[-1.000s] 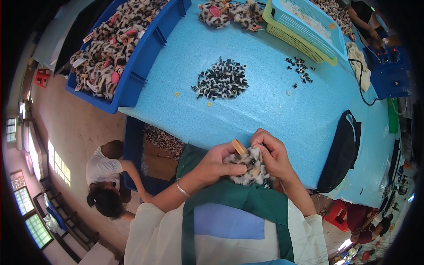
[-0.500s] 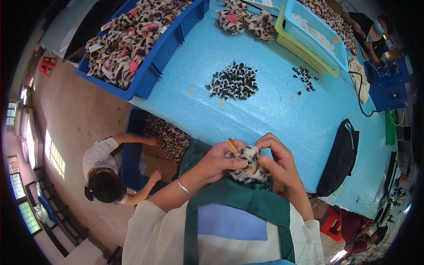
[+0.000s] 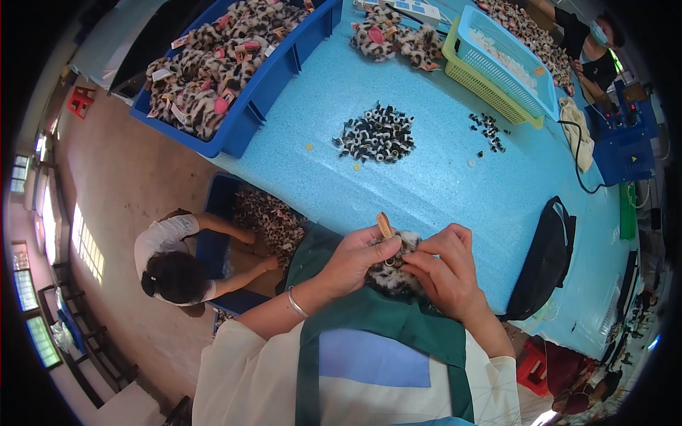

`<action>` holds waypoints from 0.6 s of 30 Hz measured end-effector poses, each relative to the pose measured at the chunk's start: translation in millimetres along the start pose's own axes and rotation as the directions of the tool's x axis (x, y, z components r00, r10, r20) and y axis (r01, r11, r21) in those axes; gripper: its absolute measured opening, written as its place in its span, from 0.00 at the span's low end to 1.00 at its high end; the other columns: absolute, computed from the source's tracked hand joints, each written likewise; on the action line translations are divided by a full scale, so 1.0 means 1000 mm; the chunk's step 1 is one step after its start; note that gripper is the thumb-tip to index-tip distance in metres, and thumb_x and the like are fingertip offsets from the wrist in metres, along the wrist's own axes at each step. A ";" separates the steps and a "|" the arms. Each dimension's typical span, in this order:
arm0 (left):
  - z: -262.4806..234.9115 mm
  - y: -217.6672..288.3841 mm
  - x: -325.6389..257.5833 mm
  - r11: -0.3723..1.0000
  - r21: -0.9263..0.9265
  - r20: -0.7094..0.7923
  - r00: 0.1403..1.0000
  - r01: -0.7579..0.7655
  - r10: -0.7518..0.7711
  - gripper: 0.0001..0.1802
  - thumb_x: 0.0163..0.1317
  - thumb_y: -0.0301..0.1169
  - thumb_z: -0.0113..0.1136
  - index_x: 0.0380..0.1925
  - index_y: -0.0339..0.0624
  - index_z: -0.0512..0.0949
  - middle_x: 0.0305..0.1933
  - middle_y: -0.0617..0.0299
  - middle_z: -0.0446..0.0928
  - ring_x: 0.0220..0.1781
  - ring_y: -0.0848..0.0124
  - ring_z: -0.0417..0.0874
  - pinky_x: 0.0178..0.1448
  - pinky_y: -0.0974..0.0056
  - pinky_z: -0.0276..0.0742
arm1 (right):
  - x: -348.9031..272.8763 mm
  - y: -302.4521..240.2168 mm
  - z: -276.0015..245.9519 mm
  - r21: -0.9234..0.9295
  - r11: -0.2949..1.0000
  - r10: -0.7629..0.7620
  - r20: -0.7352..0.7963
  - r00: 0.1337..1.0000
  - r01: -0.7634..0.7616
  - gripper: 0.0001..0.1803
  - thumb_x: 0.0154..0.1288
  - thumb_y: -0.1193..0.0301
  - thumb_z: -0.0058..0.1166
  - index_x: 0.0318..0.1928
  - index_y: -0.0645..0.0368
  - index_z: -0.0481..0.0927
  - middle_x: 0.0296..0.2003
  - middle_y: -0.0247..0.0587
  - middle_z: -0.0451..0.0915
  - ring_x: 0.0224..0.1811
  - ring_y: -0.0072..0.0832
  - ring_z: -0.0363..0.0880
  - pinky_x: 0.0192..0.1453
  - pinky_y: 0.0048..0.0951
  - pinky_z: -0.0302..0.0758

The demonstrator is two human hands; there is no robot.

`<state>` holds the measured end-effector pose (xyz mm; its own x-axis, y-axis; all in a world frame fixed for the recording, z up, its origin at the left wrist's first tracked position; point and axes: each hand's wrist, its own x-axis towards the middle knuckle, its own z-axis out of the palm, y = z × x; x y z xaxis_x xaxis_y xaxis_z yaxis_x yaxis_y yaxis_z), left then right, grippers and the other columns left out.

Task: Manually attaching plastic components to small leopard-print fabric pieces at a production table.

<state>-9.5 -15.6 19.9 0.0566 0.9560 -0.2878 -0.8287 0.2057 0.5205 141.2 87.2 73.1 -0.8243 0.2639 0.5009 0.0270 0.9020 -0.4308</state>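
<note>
A small leopard-spotted plush toy (image 3: 395,278) with a tan tag (image 3: 384,225) is held close to my apron, near the table's front edge. My left hand (image 3: 359,259) is closed around its left side, thumb pressed on top beside the tag. The fingers of my right hand (image 3: 447,266) are pinched against its right side; whether they hold a small part there cannot be made out. A round, eye-like piece shows on the plush between my hands. Beyond them on the blue table (image 3: 284,170) lies a pile of black-and-white plastic toy eyes (image 3: 376,133).
A blue crate (image 3: 238,131) of spotted plush stands back left. Stacked baskets (image 3: 497,99), small black parts (image 3: 489,133) and two plush toys (image 3: 394,39) lie farther back. A black bag (image 3: 543,263) sits right. Left, a person (image 3: 174,259) reaches into a floor bin (image 3: 211,248).
My right fingers have come down and closer to the plush, pinching its right side. The plush has turned, and its tag stands more upright. The person at left has shifted their lower arm further in.
</note>
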 end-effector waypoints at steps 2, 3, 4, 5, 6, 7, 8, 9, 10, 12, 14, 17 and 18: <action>-0.003 -0.007 0.002 0.991 0.100 -0.072 0.993 -0.088 0.095 0.15 0.68 0.35 0.54 0.48 0.35 0.74 0.43 0.65 0.76 0.43 0.79 0.76 0.49 0.72 0.73 | -0.005 0.003 0.011 0.022 0.998 0.058 -0.063 0.996 -0.056 0.16 0.44 0.78 0.66 0.36 0.58 0.78 0.32 0.35 0.74 0.32 0.30 0.73 0.42 0.33 0.64; -0.001 -0.008 0.003 0.991 0.101 -0.073 0.993 -0.088 0.095 0.15 0.68 0.35 0.54 0.48 0.35 0.74 0.43 0.65 0.76 0.43 0.79 0.76 0.49 0.72 0.73 | -0.007 0.004 0.016 0.081 0.985 0.164 -0.117 0.980 -0.155 0.15 0.45 0.79 0.66 0.35 0.59 0.77 0.33 0.36 0.74 0.32 0.31 0.73 0.42 0.32 0.65; 0.004 -0.009 0.003 0.979 0.150 -0.110 0.982 -0.135 0.153 0.14 0.68 0.34 0.55 0.47 0.36 0.74 0.42 0.66 0.75 0.43 0.80 0.74 0.49 0.72 0.72 | -0.009 0.004 0.020 0.144 0.958 0.271 -0.164 0.949 -0.249 0.14 0.46 0.80 0.66 0.34 0.60 0.76 0.33 0.38 0.74 0.32 0.33 0.73 0.42 0.31 0.65; 0.006 -0.010 0.004 0.963 0.202 -0.143 0.967 -0.180 0.211 0.13 0.67 0.34 0.56 0.46 0.37 0.74 0.41 0.67 0.74 0.42 0.81 0.73 0.48 0.73 0.70 | -0.011 0.002 0.023 0.301 0.880 0.420 -0.136 0.897 -0.366 0.11 0.51 0.82 0.62 0.35 0.62 0.75 0.34 0.39 0.75 0.34 0.32 0.73 0.44 0.27 0.67; 0.007 -0.012 0.005 0.963 0.204 -0.141 0.968 -0.177 0.208 0.13 0.67 0.34 0.56 0.46 0.37 0.74 0.41 0.67 0.74 0.42 0.81 0.73 0.48 0.73 0.70 | -0.014 0.002 0.027 0.301 0.880 0.422 -0.139 0.896 -0.368 0.11 0.51 0.82 0.62 0.35 0.62 0.75 0.34 0.39 0.75 0.34 0.32 0.73 0.44 0.27 0.67; 0.006 -0.016 0.006 0.908 0.318 -0.097 0.943 -0.274 0.319 0.12 0.67 0.33 0.56 0.44 0.37 0.74 0.41 0.67 0.73 0.42 0.82 0.72 0.48 0.73 0.70 | -0.019 0.004 0.033 0.572 0.665 0.621 -0.066 0.781 -0.481 0.10 0.53 0.82 0.61 0.36 0.62 0.75 0.35 0.39 0.75 0.36 0.31 0.73 0.45 0.25 0.67; 0.005 -0.018 0.007 0.830 0.422 -0.038 0.908 -0.365 0.418 0.11 0.66 0.32 0.57 0.43 0.38 0.74 0.40 0.68 0.72 0.42 0.82 0.71 0.47 0.74 0.69 | -0.021 0.004 0.035 0.774 0.364 0.765 0.069 0.641 -0.518 0.09 0.54 0.82 0.60 0.36 0.63 0.75 0.35 0.38 0.75 0.38 0.29 0.73 0.47 0.24 0.67; 0.006 -0.016 0.008 0.831 0.423 -0.036 0.909 -0.362 0.414 0.11 0.66 0.32 0.57 0.43 0.38 0.74 0.40 0.68 0.72 0.42 0.82 0.71 0.47 0.74 0.69 | -0.022 0.004 0.033 0.798 0.280 0.770 0.145 0.621 -0.533 0.07 0.59 0.79 0.56 0.38 0.63 0.75 0.36 0.38 0.74 0.40 0.26 0.72 0.49 0.23 0.67; 0.006 -0.014 0.009 0.814 0.482 -0.033 0.921 -0.325 0.388 0.10 0.66 0.32 0.58 0.41 0.38 0.74 0.41 0.68 0.71 0.41 0.82 0.71 0.47 0.74 0.68 | -0.020 0.006 0.028 0.798 0.280 0.773 0.142 0.619 -0.533 0.07 0.59 0.79 0.56 0.38 0.63 0.75 0.36 0.38 0.74 0.40 0.26 0.72 0.49 0.23 0.67; 0.006 -0.011 0.010 0.793 0.539 -0.036 0.933 -0.284 0.358 0.10 0.65 0.33 0.58 0.40 0.38 0.74 0.41 0.68 0.70 0.41 0.82 0.70 0.46 0.74 0.67 | -0.011 0.012 0.018 0.550 0.671 0.627 -0.063 0.776 -0.497 0.06 0.62 0.77 0.55 0.39 0.63 0.75 0.35 0.38 0.73 0.39 0.26 0.72 0.49 0.22 0.67; 0.007 -0.008 0.010 0.815 0.547 -0.037 0.967 -0.192 0.252 0.10 0.64 0.33 0.60 0.39 0.38 0.74 0.42 0.68 0.69 0.43 0.81 0.69 0.46 0.74 0.66 | -0.002 0.010 0.013 0.383 0.799 0.555 -0.176 0.813 -0.463 0.05 0.64 0.76 0.52 0.39 0.63 0.75 0.34 0.38 0.72 0.37 0.26 0.71 0.46 0.22 0.67; 0.005 0.007 0.012 0.922 0.386 0.003 0.999 0.042 -0.046 0.13 0.61 0.35 0.63 0.39 0.38 0.74 0.42 0.69 0.67 0.44 0.80 0.68 0.47 0.73 0.65 | -0.018 0.023 0.014 0.584 0.581 0.569 0.207 0.796 -0.567 0.03 0.64 0.77 0.51 0.35 0.64 0.75 0.32 0.39 0.72 0.35 0.24 0.71 0.41 0.22 0.67; 0.002 0.011 0.012 0.923 0.383 0.000 0.999 0.039 -0.042 0.13 0.61 0.35 0.63 0.39 0.38 0.74 0.42 0.69 0.67 0.44 0.80 0.68 0.47 0.73 0.65 | -0.020 0.024 0.015 0.584 0.581 0.565 0.212 0.797 -0.567 0.03 0.64 0.77 0.51 0.35 0.64 0.75 0.32 0.39 0.72 0.35 0.24 0.71 0.41 0.22 0.67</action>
<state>-16.6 -1.3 23.4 0.0911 0.9464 -0.3098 -0.5495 0.3072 0.7770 150.2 98.3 41.3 -0.7622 0.6474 -0.0032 0.1530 0.1753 -0.9726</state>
